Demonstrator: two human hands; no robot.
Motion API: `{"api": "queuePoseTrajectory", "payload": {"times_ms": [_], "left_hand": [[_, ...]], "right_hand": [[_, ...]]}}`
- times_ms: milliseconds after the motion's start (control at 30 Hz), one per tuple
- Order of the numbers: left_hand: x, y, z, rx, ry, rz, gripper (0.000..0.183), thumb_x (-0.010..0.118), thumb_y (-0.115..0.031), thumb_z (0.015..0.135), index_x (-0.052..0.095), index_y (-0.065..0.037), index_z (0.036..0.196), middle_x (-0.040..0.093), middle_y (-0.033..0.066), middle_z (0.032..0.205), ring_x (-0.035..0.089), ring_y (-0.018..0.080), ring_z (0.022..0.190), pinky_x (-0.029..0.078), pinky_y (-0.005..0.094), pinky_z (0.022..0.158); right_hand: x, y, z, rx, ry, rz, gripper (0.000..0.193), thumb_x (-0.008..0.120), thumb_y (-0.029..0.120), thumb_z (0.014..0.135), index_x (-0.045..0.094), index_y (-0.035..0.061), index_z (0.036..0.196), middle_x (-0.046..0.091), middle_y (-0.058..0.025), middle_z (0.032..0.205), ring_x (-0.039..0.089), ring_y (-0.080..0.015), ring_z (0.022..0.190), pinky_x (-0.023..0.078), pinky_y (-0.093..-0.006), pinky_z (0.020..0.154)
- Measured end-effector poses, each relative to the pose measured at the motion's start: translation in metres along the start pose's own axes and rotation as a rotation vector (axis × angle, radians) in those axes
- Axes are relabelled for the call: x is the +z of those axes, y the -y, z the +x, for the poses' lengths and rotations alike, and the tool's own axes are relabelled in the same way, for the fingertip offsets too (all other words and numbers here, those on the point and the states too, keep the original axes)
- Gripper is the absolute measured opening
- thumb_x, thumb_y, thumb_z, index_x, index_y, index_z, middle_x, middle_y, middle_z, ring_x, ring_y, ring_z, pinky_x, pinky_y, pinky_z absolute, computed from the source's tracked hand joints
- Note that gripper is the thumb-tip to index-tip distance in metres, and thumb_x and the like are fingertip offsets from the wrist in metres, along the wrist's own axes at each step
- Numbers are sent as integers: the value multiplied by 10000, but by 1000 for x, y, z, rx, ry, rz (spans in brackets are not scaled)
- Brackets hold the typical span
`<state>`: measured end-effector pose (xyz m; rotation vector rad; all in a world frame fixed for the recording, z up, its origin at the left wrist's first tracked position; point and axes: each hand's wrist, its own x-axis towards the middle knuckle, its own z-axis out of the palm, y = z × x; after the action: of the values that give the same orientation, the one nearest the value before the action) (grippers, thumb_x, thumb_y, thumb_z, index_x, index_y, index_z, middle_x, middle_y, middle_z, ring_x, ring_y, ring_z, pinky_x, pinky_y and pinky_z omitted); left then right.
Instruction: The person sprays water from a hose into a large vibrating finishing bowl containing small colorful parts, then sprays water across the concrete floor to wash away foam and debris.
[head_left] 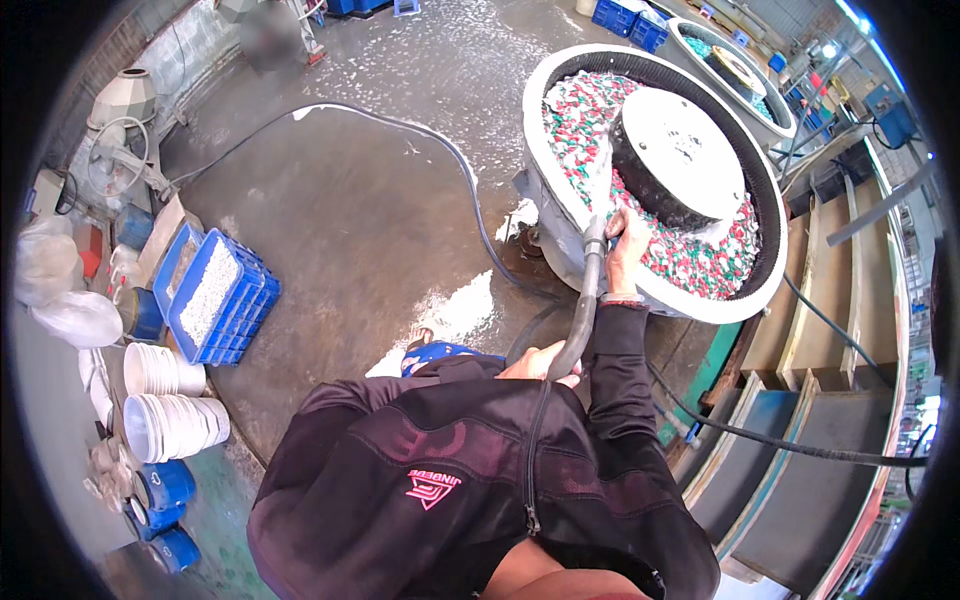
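Note:
A thick grey hose (588, 290) runs up from my body toward a large round tub (537, 110) with a pale rim and a dark ribbed inner wall. My right hand (628, 245) is closed around the hose near its outlet, by the tub's near rim. Lower down, close to my jacket, my left hand (540, 362) grips the same hose, partly covered by it. Water (602, 180) sprays from the outlet onto small red, green and white pieces (690, 262) filling the ring. A white round lid (685, 150) tops the dark hub in the tub's middle.
A second round tub (690, 35) stands beyond at the right. Blue crates (232, 310), one holding white pieces, sit at the left near white buckets (178, 425). A thin dark hose (440, 140) crosses the wet floor. Wooden-sided troughs (790, 440) line the right.

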<state>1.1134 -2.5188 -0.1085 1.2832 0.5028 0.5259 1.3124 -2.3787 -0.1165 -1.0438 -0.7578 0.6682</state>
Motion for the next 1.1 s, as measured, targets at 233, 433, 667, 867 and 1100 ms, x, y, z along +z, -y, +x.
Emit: {"api": "queuePoseTrajectory", "payload": {"times_ms": [233,433,667,867,1100], "left_hand": [[-95,-4,-4,52,112,56,185,586,-147,798,486,-55,923,585,33,760,576,107,717,449,254,656],[-159,-18,-17,-27,226,136,259,608,-205,774,487,-61,952,594,63,793,593,155,750,435,278,674],[-223,-27,-38,149,304,26,268,634,-194,761,492,-54,940,599,76,791,605,176,725,447,279,647],[-251,-39,-52,162,246,-6,200,626,-185,772,523,-48,874,598,51,742,593,129,703,449,269,642],[-261,-50,-51,185,199,-34,201,637,-188,766,532,-48,866,584,20,701,559,83,668,444,250,629]], "right_hand": [[58,-29,6,-72,-80,-2,346,496,121,815,410,57,486,424,-30,475,397,-115,440,318,-252,473],[113,-19,4,-148,-170,-29,329,518,105,804,433,45,492,435,-39,473,401,-113,441,330,-242,472],[184,-12,-9,-208,-185,-120,311,486,103,835,445,26,537,412,-13,495,361,-92,440,316,-233,469],[216,-13,-9,-196,-170,-131,309,507,99,824,458,38,525,434,-16,492,373,-92,439,306,-231,464],[220,-22,-1,-141,-161,-271,338,519,126,810,452,46,488,434,-23,469,391,-96,436,310,-240,469]]}}
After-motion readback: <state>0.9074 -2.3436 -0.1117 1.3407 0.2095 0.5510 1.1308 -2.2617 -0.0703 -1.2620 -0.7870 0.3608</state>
